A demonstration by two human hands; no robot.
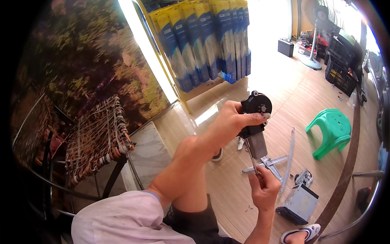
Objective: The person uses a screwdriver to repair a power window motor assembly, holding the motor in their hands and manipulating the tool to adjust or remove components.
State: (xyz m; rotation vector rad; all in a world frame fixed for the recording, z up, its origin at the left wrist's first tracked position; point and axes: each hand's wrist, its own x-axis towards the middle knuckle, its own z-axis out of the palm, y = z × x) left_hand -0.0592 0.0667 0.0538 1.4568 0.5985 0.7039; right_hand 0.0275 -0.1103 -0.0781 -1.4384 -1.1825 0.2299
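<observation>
My left hand (233,122) grips a small electric motor with a round black gear housing (260,103), its thumb pressed across the front. The motor's grey metal can (256,145) points down toward my right hand. Closed fingers of my right hand (265,188) hold a thin screwdriver (250,156) by its lower end. Its shaft runs up beside the grey can to the underside of the black housing; I cannot tell exactly where the tip touches. Beneath the hands, a metal scissor-type bracket (276,162) with a long curved rail (289,158) lies on the floor.
Right of the bracket lie a metal box-shaped unit (300,202) and a small metal part (304,177). A green plastic stool (331,130) stands farther right. A woven chair (95,140) is at left, a rack of packaged goods (203,40) ahead, and a fan (315,44) beyond.
</observation>
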